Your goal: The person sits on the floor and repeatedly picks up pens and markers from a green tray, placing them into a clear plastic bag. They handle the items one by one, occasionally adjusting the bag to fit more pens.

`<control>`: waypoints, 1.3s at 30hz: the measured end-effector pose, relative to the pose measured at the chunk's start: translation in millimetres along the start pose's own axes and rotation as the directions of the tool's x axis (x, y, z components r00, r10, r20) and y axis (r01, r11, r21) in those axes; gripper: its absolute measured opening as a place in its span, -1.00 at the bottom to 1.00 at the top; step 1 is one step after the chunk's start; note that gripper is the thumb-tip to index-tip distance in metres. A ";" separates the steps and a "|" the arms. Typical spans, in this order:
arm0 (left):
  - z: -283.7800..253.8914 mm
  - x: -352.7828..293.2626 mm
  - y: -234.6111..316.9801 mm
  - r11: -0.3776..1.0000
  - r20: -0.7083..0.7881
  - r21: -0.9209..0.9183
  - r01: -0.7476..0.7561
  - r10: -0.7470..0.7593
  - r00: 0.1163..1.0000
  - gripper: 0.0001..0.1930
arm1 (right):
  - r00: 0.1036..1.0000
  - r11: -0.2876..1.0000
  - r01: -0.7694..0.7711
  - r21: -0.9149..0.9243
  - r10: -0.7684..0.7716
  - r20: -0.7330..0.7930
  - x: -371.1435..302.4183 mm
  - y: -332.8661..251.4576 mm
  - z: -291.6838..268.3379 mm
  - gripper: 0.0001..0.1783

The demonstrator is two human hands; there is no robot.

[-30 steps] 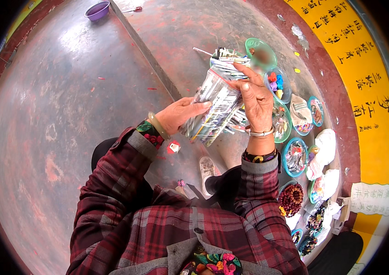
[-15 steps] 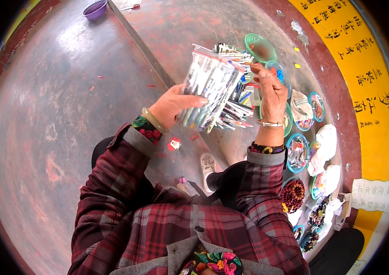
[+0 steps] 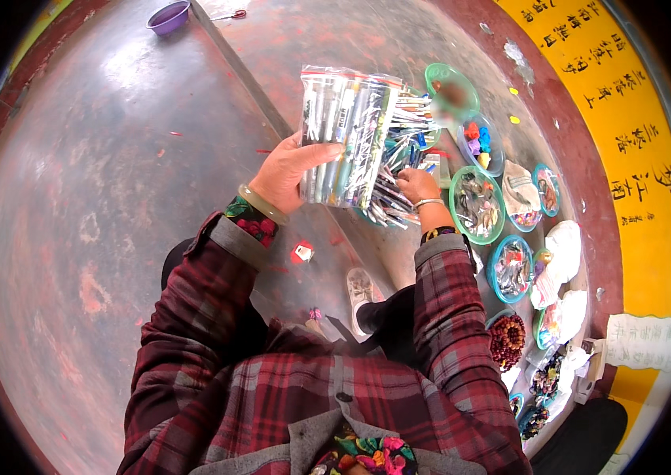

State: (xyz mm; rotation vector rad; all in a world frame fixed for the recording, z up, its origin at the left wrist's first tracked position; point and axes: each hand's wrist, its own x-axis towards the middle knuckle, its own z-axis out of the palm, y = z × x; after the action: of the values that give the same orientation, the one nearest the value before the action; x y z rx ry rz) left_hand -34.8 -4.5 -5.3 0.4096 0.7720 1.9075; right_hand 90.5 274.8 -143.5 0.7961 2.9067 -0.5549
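Note:
My left hand [image 3: 284,170] grips a clear zip bag [image 3: 343,134] by its left side, thumb across the front. The bag is packed with upright pens and has a red strip along its top. Behind and right of the bag lie many loose pens [image 3: 389,202], partly hidden by it. Down among these pens is my right hand [image 3: 419,187], with its fingers curled together at the pens' right edge. Whatever the fingertips hold is too small to make out. More pens fill a green basket [image 3: 430,141] just beyond.
To the right stand a green basket of small items [image 3: 478,204], a blue basket [image 3: 510,269], a basin of colourful pieces [image 3: 479,145] and dark red beads [image 3: 507,342]. A purple basin [image 3: 168,17] sits far left. A red-and-white scrap [image 3: 302,252] lies on the floor.
My right hand has dropped from beside the bag's upper right down to the loose pens. The bag has turned more upright and shifted slightly left, its front now facing me.

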 end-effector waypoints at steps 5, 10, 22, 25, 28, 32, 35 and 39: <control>3.1 0.8 -1.3 0.999 0.008 -0.034 -0.034 0.035 0.999 -0.68 | 0.997 0.994 -0.078 -0.081 0.078 -0.001 7.7 16.7 34.1 -0.69; 7.5 -2.7 3.4 0.999 0.001 -0.025 -0.046 0.046 0.999 -0.69 | 0.991 0.978 -0.122 -0.166 0.131 0.040 10.1 11.3 35.6 -0.71; 5.7 0.8 6.3 0.996 -0.078 0.003 -0.091 0.091 0.993 -0.71 | 0.988 0.987 -0.135 -0.092 0.142 0.065 6.2 8.7 29.3 -0.81; 4.5 1.3 7.4 0.996 -0.080 0.000 -0.089 0.089 0.993 -0.71 | 0.990 0.991 -0.121 -0.065 0.125 0.070 5.3 8.5 21.8 -0.79; 4.9 1.3 8.2 0.996 -0.084 -0.008 -0.086 0.085 0.993 -0.71 | 0.990 0.992 -0.124 0.017 0.122 0.075 6.0 20.6 7.9 -0.77; 7.2 0.2 8.9 0.996 -0.084 -0.014 -0.088 0.086 0.993 -0.70 | 0.998 0.952 -0.064 0.299 0.070 -0.009 -2.6 32.6 -22.4 -0.77; 6.7 0.6 7.9 0.996 -0.066 -0.005 -0.090 0.090 0.994 -0.70 | 0.971 0.682 -0.162 0.713 0.239 -0.008 -10.0 30.0 -48.3 -0.82; 8.1 0.8 6.3 0.998 -0.045 -0.018 -0.065 0.064 0.997 -0.69 | 0.950 0.192 0.059 0.980 0.291 -0.115 -26.4 16.2 -81.1 -0.89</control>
State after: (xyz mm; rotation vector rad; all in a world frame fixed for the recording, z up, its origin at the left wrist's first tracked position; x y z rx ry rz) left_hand -34.8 -3.0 4.8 0.3852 0.7771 1.9884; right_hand 123.1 304.7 -68.7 1.2039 2.2313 -2.6281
